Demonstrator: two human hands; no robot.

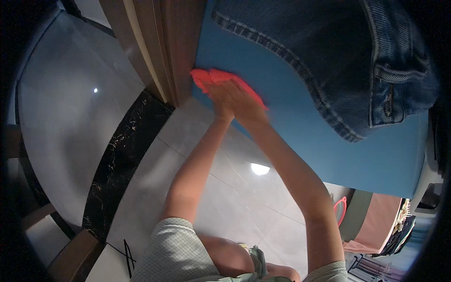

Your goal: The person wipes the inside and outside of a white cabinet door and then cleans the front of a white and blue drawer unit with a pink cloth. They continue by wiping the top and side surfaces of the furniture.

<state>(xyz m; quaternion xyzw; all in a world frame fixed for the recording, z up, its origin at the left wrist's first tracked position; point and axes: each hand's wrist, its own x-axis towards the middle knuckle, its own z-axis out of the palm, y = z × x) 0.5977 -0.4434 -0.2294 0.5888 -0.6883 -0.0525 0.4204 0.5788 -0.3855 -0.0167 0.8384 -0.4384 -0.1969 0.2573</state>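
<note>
A bright pinkish-red cloth [206,75] is pressed against a flat blue panel [286,136] that looks like a door, close to its brown-framed edge. My left hand [220,104] and my right hand [238,97] meet on this cloth, side by side and partly overlapping. Both arms reach forward and the fingers bear down on the fabric, which bunches out past the fingertips and along the right hand's side. Some fingers of the left hand are hidden. To the right, dark blue jeans [324,56] hang over the panel, apart from my hands.
A brown door frame [181,51] rises beside the cloth. Below it, a black marbled threshold strip [120,155] crosses the glossy grey tiled floor [225,188]. Lower right are a pink-and-grey box-like item [371,221] and a red-rimmed round object [341,209]. Brown wooden furniture [75,256] stands lower left.
</note>
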